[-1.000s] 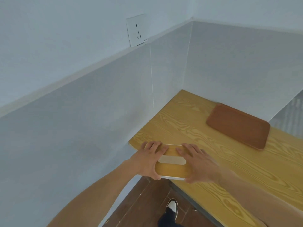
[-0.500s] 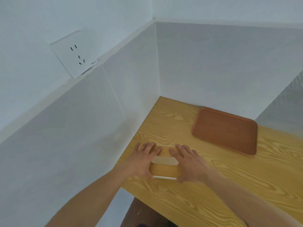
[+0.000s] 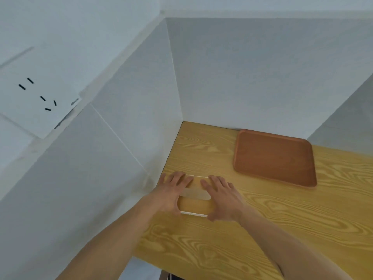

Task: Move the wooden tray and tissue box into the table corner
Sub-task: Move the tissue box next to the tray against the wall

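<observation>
A flat tissue box (image 3: pixel 195 204) with a wood-patterned top and a pale oval slot lies on the yellow wooden table (image 3: pixel 262 229), close to the left wall. My left hand (image 3: pixel 171 190) grips its left side and my right hand (image 3: pixel 221 199) grips its right side, fingers spread over the top. A reddish-brown wooden tray (image 3: pixel 274 158) lies flat against the back wall, to the right of the table corner (image 3: pixel 184 126) and apart from the box.
White walls meet at the corner behind the table. A white wall socket (image 3: pixel 38 96) sits high on the left wall. The table's near edge runs below my forearms, with dark floor beneath.
Both hands have slid the tissue box along the left wall, away from the table's near edge and toward the corner. The tray has not moved.
</observation>
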A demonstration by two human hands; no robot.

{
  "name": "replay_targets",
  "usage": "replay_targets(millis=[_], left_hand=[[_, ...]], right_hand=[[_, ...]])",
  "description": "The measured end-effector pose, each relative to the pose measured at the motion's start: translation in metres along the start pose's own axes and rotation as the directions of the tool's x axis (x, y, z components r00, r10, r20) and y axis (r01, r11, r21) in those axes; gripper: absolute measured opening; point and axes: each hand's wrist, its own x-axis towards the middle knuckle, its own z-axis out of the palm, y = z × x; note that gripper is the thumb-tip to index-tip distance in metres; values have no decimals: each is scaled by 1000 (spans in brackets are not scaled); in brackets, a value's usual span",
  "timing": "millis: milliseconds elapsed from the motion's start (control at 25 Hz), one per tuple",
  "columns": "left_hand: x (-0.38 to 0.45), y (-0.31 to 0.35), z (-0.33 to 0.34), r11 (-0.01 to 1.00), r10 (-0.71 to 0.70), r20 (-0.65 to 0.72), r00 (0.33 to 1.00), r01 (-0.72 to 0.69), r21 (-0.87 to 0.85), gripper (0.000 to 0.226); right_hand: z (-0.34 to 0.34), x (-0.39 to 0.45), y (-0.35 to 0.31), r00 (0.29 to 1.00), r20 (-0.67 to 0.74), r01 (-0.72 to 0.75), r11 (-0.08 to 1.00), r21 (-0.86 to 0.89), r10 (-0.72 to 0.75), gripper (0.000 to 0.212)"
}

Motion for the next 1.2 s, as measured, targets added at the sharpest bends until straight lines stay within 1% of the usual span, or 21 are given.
replay_targets(millis=[120, 360, 640, 800, 840, 920, 1000, 1120, 1200], left_hand=[[13, -21, -5, 1000, 9, 26, 1000, -9, -5, 127], [30, -39, 0, 996, 7, 33, 999, -4, -87, 135], [34, -44, 10, 994, 6, 40, 999, -1, -112, 132], [27, -43, 15, 996, -4, 33, 999, 7, -90, 121], [23, -42, 19, 994, -14, 21, 1000, 17, -111, 117], [10, -40, 29, 984, -47, -46, 998, 39, -177, 111], [-8, -33, 43, 976, -67, -135, 989, 37, -213, 101], [-32, -20, 69, 985, -52, -257, 965, 6, -175, 85], [-41, -13, 81, 987, -48, -263, 964, 6, -158, 84]], right_hand=[[-2, 17, -9, 999, -2, -51, 998, 31, 52, 126], [-6, 40, -19, 994, 21, -107, 994, 33, 107, 126], [-9, 45, -21, 991, 71, -117, 992, 42, 114, 125], [-9, 38, -26, 991, 54, -123, 991, 54, 120, 121], [-7, 32, -28, 993, 36, -117, 992, 57, 115, 120], [2, 15, -32, 995, -25, -99, 993, 63, 101, 114], [17, -7, -36, 993, -96, -70, 997, 35, 73, 100], [37, -33, -42, 983, -177, -42, 999, 29, 46, 85], [44, -39, -44, 980, -196, -27, 1000, 3, 27, 81]])
